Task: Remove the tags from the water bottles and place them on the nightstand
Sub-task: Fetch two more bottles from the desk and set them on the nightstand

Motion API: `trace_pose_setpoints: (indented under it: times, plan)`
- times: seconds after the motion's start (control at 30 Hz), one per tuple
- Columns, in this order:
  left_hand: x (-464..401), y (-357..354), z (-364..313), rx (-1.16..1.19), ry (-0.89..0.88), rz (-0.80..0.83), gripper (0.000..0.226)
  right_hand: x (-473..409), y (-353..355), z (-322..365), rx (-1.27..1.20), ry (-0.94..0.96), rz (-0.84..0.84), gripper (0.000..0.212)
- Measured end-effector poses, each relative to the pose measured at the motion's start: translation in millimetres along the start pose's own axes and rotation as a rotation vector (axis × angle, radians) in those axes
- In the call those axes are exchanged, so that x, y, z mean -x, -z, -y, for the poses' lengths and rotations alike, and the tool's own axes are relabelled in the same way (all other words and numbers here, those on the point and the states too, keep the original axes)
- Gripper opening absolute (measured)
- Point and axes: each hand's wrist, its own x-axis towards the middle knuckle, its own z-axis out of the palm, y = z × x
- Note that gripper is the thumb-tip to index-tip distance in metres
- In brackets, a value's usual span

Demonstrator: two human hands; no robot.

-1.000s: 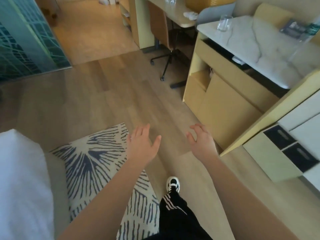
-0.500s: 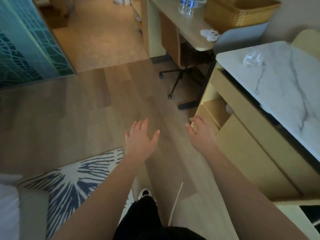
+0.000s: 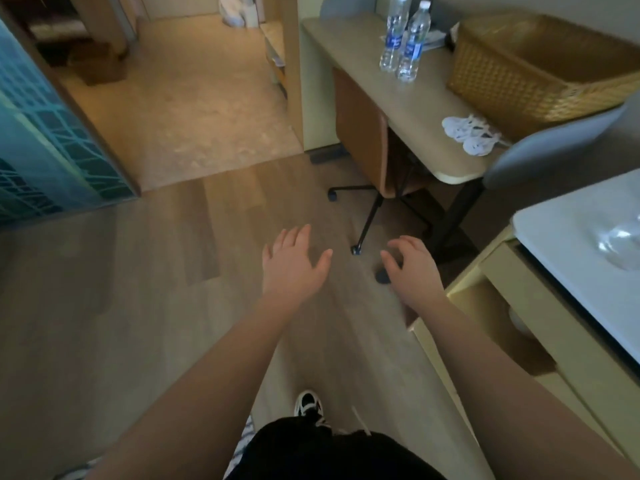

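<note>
Two clear water bottles with blue labels stand side by side on a beige desk (image 3: 412, 109) at the upper right, the left bottle (image 3: 393, 34) just behind the right bottle (image 3: 414, 43). My left hand (image 3: 292, 265) is held out over the wooden floor, fingers apart and empty. My right hand (image 3: 412, 268) hovers beside it, fingers loosely curled and empty. Both hands are well short of the desk. A marble-topped cabinet (image 3: 568, 244) stands at the right edge.
A woven basket (image 3: 540, 71) and white tangled items (image 3: 471, 133) lie on the desk. A brown swivel chair (image 3: 363, 133) is tucked under it, its wheeled legs reaching onto the floor. An upturned glass (image 3: 620, 240) sits on the marble top. A teal glass panel (image 3: 41, 143) stands left.
The view has advanced across the floor toward the desk; the rug and bed slid out of sight and the bottles came into view. Both hands stayed open and empty.
</note>
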Motion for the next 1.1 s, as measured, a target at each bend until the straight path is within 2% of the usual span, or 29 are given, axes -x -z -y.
trace_pose_setpoints:
  times: [0.27, 0.43, 0.73, 0.9, 1.1]
  plan:
    - [-192, 15, -9, 0.018, -0.046, 0.010, 0.070, -183, 15, 36, -0.065, -0.046, -0.071, 0.040]
    - [-319, -3, -23, 0.073, -0.079, -0.009, 0.068, -306, 6, 26, -0.076, -0.045, -0.135, 0.040]
    - [-571, -16, -74, 0.047, -0.161, 0.066, 0.067, -563, 20, 9, -0.156, -0.135, -0.222, 0.035]
    - [-677, -9, -110, 0.085, -0.195, 0.072, 0.066, -648, 41, 2, -0.160, -0.210, -0.252, 0.035]
    - [-774, -21, -143, 0.189, -0.258, 0.114, 0.065, -707, 46, -16, -0.156, -0.315, -0.298, 0.035]
